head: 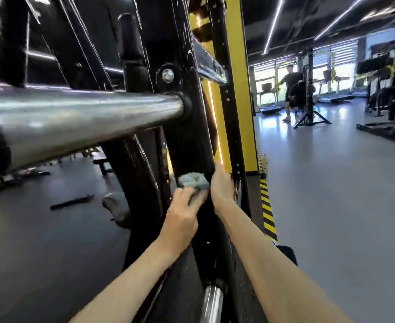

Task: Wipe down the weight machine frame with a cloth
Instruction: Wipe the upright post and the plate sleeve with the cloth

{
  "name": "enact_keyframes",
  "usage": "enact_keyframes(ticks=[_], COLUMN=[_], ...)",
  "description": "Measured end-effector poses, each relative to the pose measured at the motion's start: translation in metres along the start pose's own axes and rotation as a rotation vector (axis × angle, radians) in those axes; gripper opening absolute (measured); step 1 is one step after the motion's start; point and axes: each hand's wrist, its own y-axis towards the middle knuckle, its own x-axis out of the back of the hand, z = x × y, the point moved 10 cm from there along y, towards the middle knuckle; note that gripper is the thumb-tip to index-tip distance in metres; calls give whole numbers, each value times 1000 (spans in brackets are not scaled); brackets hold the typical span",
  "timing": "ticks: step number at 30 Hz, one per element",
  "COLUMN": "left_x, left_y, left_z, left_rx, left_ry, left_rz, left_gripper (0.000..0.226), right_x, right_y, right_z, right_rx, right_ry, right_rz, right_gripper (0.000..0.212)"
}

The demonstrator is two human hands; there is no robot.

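The black weight machine frame (pixel 182 141) rises through the middle of the head view, with a thick chrome bar (pixel 82 115) sticking out to the left. A crumpled pale blue-grey cloth (pixel 193 180) is pressed against the black upright low down. My left hand (pixel 183 214) is shut on the cloth from below. My right hand (pixel 222 188) wraps around the right edge of the same upright, just beside the cloth. Its fingers are hidden behind the post.
A yellow column (pixel 240 89) stands right behind the frame. Yellow-black hazard tape (pixel 267 208) marks the floor edge. A chrome rod (pixel 211 304) lies below my arms. A person (pixel 292 89) and other machines (pixel 385 85) stand far right across the grey floor.
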Motion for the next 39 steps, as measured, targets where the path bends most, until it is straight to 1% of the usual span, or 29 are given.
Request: enact_keyframes(ticks=[1, 2, 3, 4, 6, 7, 8, 9, 11, 12, 13, 15, 16, 17, 20, 21, 22, 24, 25, 26, 28, 29, 30, 32, 33, 34, 37, 38, 39], left_x=[-9, -9, -5, 3, 20, 21, 14, 5, -2, 4, 11, 36, 38, 27, -2, 2, 11, 37, 37, 27, 9, 12, 17, 36, 36, 27, -1, 4, 11], left_y=[-16, -19, -11, 2, 21, 19, 11, -1, -16, -9, 6, 35, 36, 29, -11, -5, 8, 33, 34, 27, 4, 3, 11, 26, 23, 15, -19, -12, -1], left_z=[-9, -12, -10, -3, 15, 15, 9, 1, -14, -13, -6, 13, 12, 2, -30, -23, -12, 14, 13, 3, -23, -23, -15, 11, 17, 12, -12, -6, 5], left_rx=[-122, -213, -237, -176, 22, 48, -2, -116, -422, -493, -456, -211, -161, -209, -633, -654, -589, -304, -252, -299, -538, -594, -563, -344, -262, -253, -484, -471, -395], left_ry=[27, 61, 74, 66, 21, 43, 96, 159, 314, 355, 343, 205, 183, 212, 329, 335, 318, 188, 158, 182, 261, 253, 232, 166, 144, 155, 184, 158, 122], left_rz=[85, 92, 44, -39, -207, -244, -228, -167, -35, -22, -34, -168, -206, -182, 15, 22, -25, -164, -167, -130, -1, 20, 3, -120, -143, -107, 88, 87, 25], left_gripper=[33, 31, 30, 31, 33, 34, 34, 33, 32, 30, 28, 30, 31, 32, 28, 26, 25, 28, 29, 30, 25, 27, 32, 32, 30, 29, 23, 20, 19], right_x=[1, 1, 0, -1, -3, -4, -4, -4, -5, -6, -6, -4, -4, -3, -3, -2, -2, -1, 0, 0, 1, 2, 5, 5, 4, 4, 4, 6, 6], right_y=[-2, -2, -1, 0, 1, 2, 2, 2, 2, 1, 2, 0, 0, 1, 3, 4, 4, 0, 0, -1, -8, -11, -15, -40, -54, -65, -71, -61, -56], right_z=[2, 2, 3, 5, 5, 4, 3, 2, 2, 2, 2, 1, 0, 0, -1, -1, 0, 5, 5, 5, 9, 12, 15, 31, 39, 45, 47, 42, 38], right_rx=[22, 43, 65, 84, 103, 99, 95, 90, 97, 99, 99, 95, 89, 81, 54, 51, 62, 101, 112, 123, 147, 163, 184, 242, 264, 287, 303, 294, 281], right_ry=[-12, -13, -1, -1, -13, -4, 5, 5, -16, -12, -10, -27, -27, -31, -55, -76, -99, -163, -180, -193, -246, -271, -303, -380, -404, -410, -407, -407, -410], right_rz=[-10, -4, -5, 1, 35, 60, 83, 101, 132, 146, 153, 160, 173, 195, 288, 310, 322, 300, 279, 259, 257, 259, 254, 220, 205, 208, 174, 150, 142], right_gripper=[44, 44, 45, 47, 48, 49, 51, 51, 52, 53, 52, 50, 51, 53, 61, 63, 64, 69, 72, 74, 73, 70, 66, 60, 58, 58, 59, 60, 61])
